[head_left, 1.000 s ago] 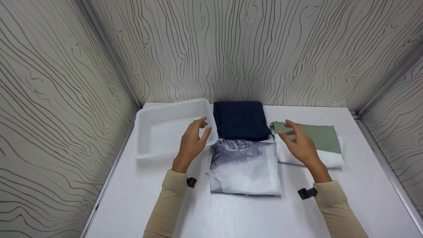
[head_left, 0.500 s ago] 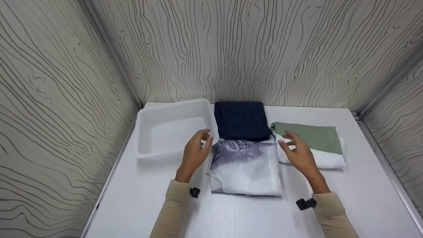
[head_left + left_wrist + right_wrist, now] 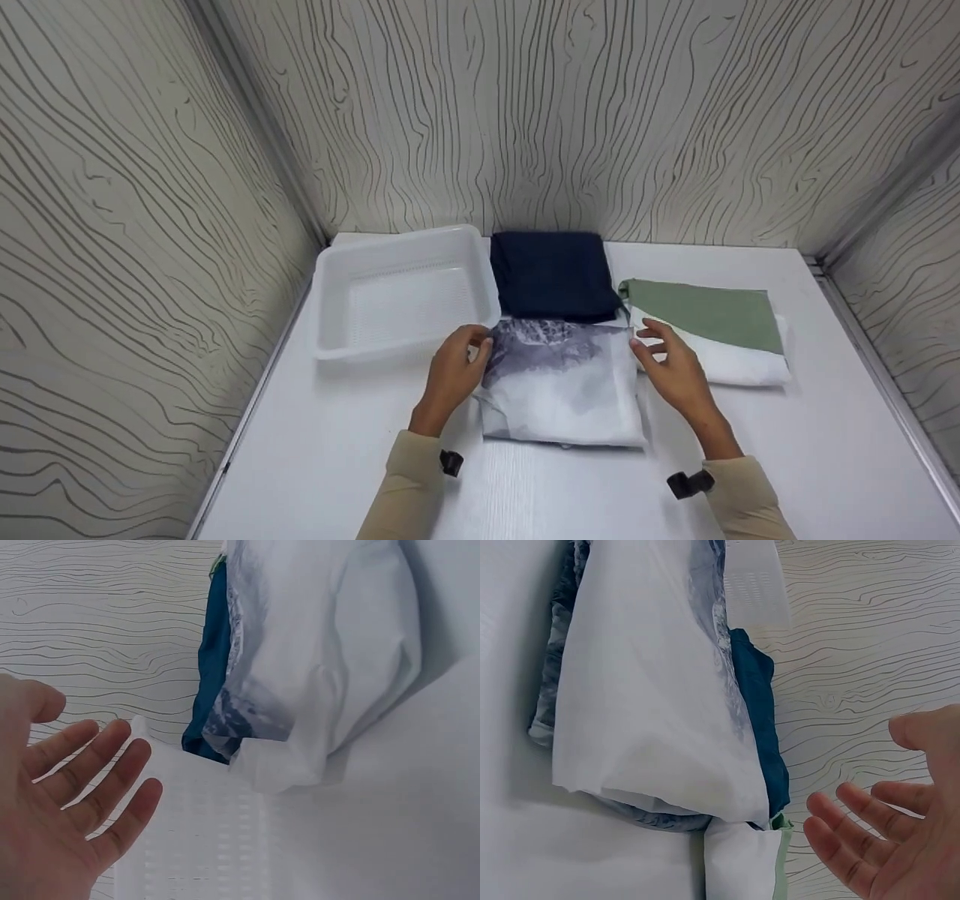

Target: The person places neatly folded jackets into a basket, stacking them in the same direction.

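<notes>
A folded white-and-grey printed garment (image 3: 559,390) lies flat at the middle of the table. My left hand (image 3: 454,371) is at its far left corner, fingertips right by the edge in the head view. The left wrist view shows that hand (image 3: 82,802) with loosely bent, spread fingers and nothing in them. Across the garment, my right hand (image 3: 675,371) is at the far right corner, thumb and fingers apart. Its palm (image 3: 900,832) is bare in the right wrist view. A folded green-and-white garment (image 3: 705,315) lies partly behind the right hand.
At the back left stands a white plastic basket (image 3: 334,345) with nothing in it. Behind the printed garment is a folded navy garment (image 3: 555,274), close against the patterned back wall (image 3: 555,135). Side walls flank the white table (image 3: 840,450).
Both hands have come back toward the person and lower in the view. The left one has left the basket's rim for the printed garment's corner. The garments and basket stay in place.
</notes>
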The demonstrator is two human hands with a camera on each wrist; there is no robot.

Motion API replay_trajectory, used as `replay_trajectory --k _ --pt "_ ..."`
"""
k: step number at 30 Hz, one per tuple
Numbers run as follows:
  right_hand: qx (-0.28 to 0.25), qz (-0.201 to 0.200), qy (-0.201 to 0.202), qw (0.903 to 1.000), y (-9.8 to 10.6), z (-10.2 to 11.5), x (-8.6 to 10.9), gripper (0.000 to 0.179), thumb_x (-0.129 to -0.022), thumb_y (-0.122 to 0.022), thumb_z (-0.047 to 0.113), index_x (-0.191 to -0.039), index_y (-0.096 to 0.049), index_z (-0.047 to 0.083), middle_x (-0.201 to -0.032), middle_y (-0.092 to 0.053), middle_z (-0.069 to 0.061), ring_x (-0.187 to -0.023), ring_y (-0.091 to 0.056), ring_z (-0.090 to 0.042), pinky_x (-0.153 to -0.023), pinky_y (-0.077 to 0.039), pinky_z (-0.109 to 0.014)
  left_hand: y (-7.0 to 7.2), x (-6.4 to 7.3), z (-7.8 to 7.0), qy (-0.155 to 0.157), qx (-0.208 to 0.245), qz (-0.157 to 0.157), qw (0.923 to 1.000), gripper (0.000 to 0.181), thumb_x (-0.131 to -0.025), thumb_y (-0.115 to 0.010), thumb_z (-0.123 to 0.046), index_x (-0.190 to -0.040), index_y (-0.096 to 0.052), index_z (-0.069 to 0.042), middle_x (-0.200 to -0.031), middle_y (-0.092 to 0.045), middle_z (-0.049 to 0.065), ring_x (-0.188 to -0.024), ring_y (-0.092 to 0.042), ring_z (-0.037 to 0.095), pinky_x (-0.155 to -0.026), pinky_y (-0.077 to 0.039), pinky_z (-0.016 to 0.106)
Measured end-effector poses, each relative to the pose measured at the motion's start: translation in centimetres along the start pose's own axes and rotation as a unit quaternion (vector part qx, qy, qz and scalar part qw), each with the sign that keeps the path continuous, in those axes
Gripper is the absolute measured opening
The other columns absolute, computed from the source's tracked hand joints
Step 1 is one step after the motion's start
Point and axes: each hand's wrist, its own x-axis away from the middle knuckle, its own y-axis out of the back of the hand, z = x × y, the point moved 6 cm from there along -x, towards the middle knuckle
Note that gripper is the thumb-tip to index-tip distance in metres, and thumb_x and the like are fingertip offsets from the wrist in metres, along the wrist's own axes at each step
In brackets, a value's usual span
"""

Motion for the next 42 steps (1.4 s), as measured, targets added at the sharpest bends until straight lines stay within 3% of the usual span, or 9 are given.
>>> replay_trajectory --k 6,10,15,19,22,26,30,36,42 --pt "0.002 0.004 -0.02 0.9998 -0.6 -1.0 0.8 0.055 -0.109 -0.063 0.034 -0.152 -0.053 0.002 -0.135 -0.071 -0.017 -0.11 -0.073 -0.035 -0.081 -0.056 -0.026 -1.3 0.9 0.9 -0.003 -0.017 -0.011 0.9998 0.023 -0.106 -0.065 -0.02 -0.124 -0.071 -0.007 -0.117 -0.074 0.007 -0.114 -0.068 0.026 -0.098 -0.056 0.047" --pt "0.011 0.01 -0.049 0.9987 -1.1 -2.0 1.4 0.048 -0.109 -0.062 0.035 -0.142 -0.058 0.0 -0.129 -0.072 -0.019 -0.104 -0.072 -0.032 -0.077 -0.054 -0.026 -2.1 1.3 1.3 -0.01 -0.036 -0.01 0.9993 0.03 -0.104 -0.067 -0.017 -0.129 -0.069 -0.002 -0.124 -0.071 0.014 -0.119 -0.064 0.034 -0.101 -0.054 0.052" --pt "0.023 0.035 -0.085 0.9955 -1.9 -3.1 2.0 0.045 -0.109 -0.06 0.038 -0.13 -0.061 -0.003 -0.128 -0.07 -0.024 -0.111 -0.071 -0.037 -0.088 -0.058 -0.042 -3.4 1.7 2.3 0.033 -0.028 0.028 0.9987 0.049 -0.103 -0.067 -0.022 -0.145 -0.057 0.002 -0.141 -0.06 0.024 -0.132 -0.056 0.044 -0.108 -0.05 0.057" --pt "0.029 0.069 -0.105 0.9916 -3.0 -3.7 2.6 0.057 -0.11 -0.058 0.043 -0.137 -0.056 -0.007 -0.134 -0.067 -0.028 -0.12 -0.068 -0.042 -0.099 -0.054 -0.053 -4.4 2.0 3.0 0.072 -0.009 0.054 0.9959 0.064 -0.103 -0.066 -0.025 -0.156 -0.045 0.005 -0.149 -0.052 0.032 -0.138 -0.049 0.051 -0.114 -0.045 0.062" --pt "0.03 0.082 -0.119 0.989 -3.7 -3.9 2.8 0.062 -0.109 -0.058 0.043 -0.143 -0.051 -0.009 -0.139 -0.064 -0.031 -0.122 -0.066 -0.042 -0.1 -0.052 -0.054 -5.0 1.9 3.2 0.078 -0.011 0.057 0.9953 0.069 -0.102 -0.066 -0.025 -0.158 -0.041 0.007 -0.15 -0.054 0.034 -0.135 -0.05 0.052 -0.113 -0.046 0.062" --pt "0.021 0.082 -0.135 0.9872 -4.5 -4.0 2.7 0.066 -0.108 -0.06 0.04 -0.147 -0.045 -0.011 -0.143 -0.059 -0.034 -0.126 -0.062 -0.046 -0.105 -0.049 -0.058 -5.5 1.7 3.5 0.087 -0.006 0.06 0.9943 0.071 -0.101 -0.067 -0.024 -0.159 -0.04 0.006 -0.15 -0.057 0.031 -0.131 -0.052 0.048 -0.112 -0.047 0.059" --pt "0.0 0.073 -0.145 0.9867 -5.0 -4.1 2.3 0.068 -0.107 -0.063 0.036 -0.15 -0.041 -0.012 -0.144 -0.056 -0.038 -0.131 -0.059 -0.05 -0.109 -0.046 -0.06 -5.9 1.3 3.5 0.098 0.029 0.065 0.9926 0.073 -0.101 -0.068 -0.023 -0.16 -0.039 0.006 -0.152 -0.055 0.032 -0.137 -0.051 0.052 -0.117 -0.043 0.061" --pt "-0.025 0.099 -0.154 0.9828 -5.9 -4.3 2.0 0.08 -0.104 -0.068 0.035 -0.157 -0.031 -0.012 -0.153 -0.046 -0.042 -0.142 -0.049 -0.054 -0.115 -0.042 -0.062 -6.9 1.0 3.5 0.094 0.073 0.073 0.9901 0.076 -0.096 -0.071 -0.018 -0.159 -0.038 0.009 -0.154 -0.051 0.034 -0.145 -0.049 0.051 -0.122 -0.04 0.059" --pt "-0.063 0.125 -0.17 0.9755 -6.3 -4.3 1.8 0.094 -0.1 -0.073 0.035 -0.162 -0.02 -0.01 -0.163 -0.033 -0.041 -0.15 -0.038 -0.055 -0.122 -0.035 -0.064 -7.7 1.0 2.9 0.085 0.112 0.085 0.9864 0.076 -0.096 -0.07 -0.008 -0.162 -0.034 0.005 -0.16 -0.049 0.026 -0.148 -0.049 0.042 -0.124 -0.04 0.054"
